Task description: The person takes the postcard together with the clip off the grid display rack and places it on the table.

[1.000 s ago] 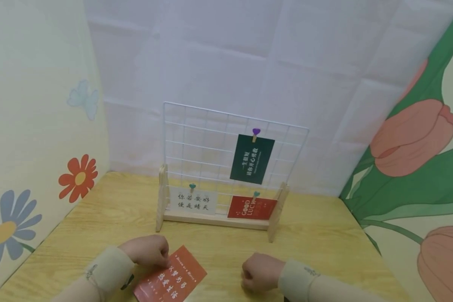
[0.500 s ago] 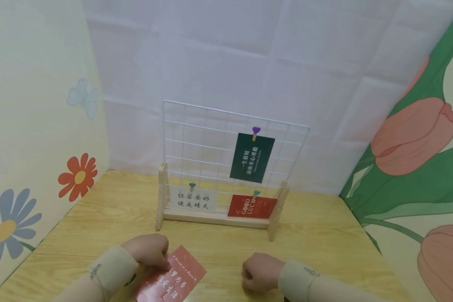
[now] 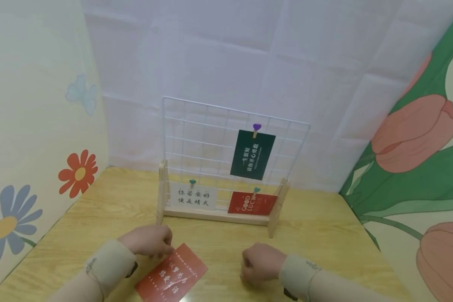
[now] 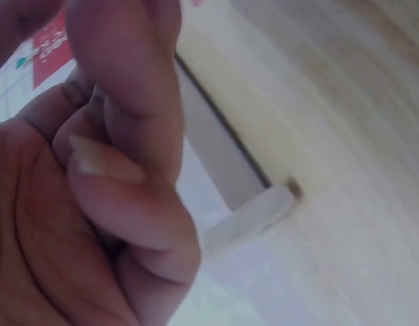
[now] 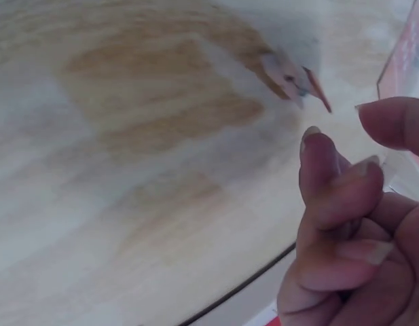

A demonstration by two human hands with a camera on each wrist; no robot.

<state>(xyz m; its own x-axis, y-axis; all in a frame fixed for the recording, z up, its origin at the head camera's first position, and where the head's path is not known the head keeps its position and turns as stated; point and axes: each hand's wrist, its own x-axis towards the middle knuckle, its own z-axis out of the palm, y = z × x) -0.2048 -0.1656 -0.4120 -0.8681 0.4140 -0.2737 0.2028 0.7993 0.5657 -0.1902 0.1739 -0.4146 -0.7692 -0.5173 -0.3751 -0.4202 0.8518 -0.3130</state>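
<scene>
My left hand (image 3: 149, 240) pinches the upper left edge of a red card (image 3: 175, 272) with white lettering, held over the front of the table. In the left wrist view the curled fingers (image 4: 131, 183) fill the near part and hide the pinch. My right hand (image 3: 263, 263) rests at the table to the right of the card, holding nothing. Its fingers (image 5: 341, 197) are loosely curled in the right wrist view, and the thumb stands apart from the index fingertip. Behind the hands stands a white wire grid (image 3: 207, 136) in a wooden base (image 3: 215, 217).
Clipped to the grid are a green card (image 3: 253, 155), a white card (image 3: 192, 199) and a red "GOOD LUCK" card (image 3: 251, 204). A small blurred object (image 5: 294, 78) lies on the table beyond the right fingers. Painted walls flank the wooden table (image 3: 317, 235).
The left hand has shifted slightly forward, and the red card has tilted so its glare has faded. The right hand has barely moved. The head view has dipped a little.
</scene>
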